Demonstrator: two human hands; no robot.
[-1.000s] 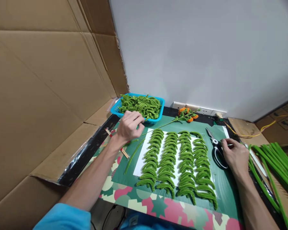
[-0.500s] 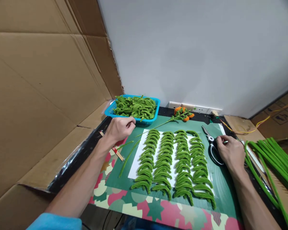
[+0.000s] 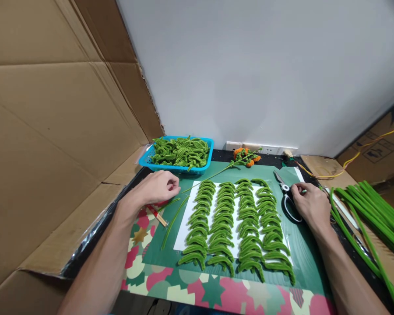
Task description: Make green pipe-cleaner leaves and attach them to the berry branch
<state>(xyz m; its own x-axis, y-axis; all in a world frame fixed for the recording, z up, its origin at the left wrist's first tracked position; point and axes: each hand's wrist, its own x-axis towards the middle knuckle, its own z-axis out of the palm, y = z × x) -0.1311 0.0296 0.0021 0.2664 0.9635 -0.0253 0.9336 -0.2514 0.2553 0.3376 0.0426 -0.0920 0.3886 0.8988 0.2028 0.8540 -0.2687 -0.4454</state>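
Note:
My left hand (image 3: 159, 188) is closed, with its fingers curled in, left of the white paper (image 3: 184, 229); whether anything is inside the fingers is hidden. On the paper lie several rows of bent green fuzzy pipe-cleaner pieces (image 3: 221, 216). Two loose green stems (image 3: 174, 223) lie below my left hand. My right hand (image 3: 310, 203) rests at the right of the mat with fingers bent together, beside black-handled scissors (image 3: 285, 188). A speck of green shows at its fingers, too small to name.
A blue basket (image 3: 142, 161) heaped with green pieces stands at the back left. Orange flowers on a green stem (image 3: 241, 158) lie behind the paper. Long green pipe cleaners (image 3: 374, 214) are at the right. Cardboard (image 3: 52, 153) walls the left side; a power strip (image 3: 269, 149) sits at the back.
My left hand has moved slightly down and left, away from the basket's front edge. My right hand stays beside the scissors. The view has shifted a little.

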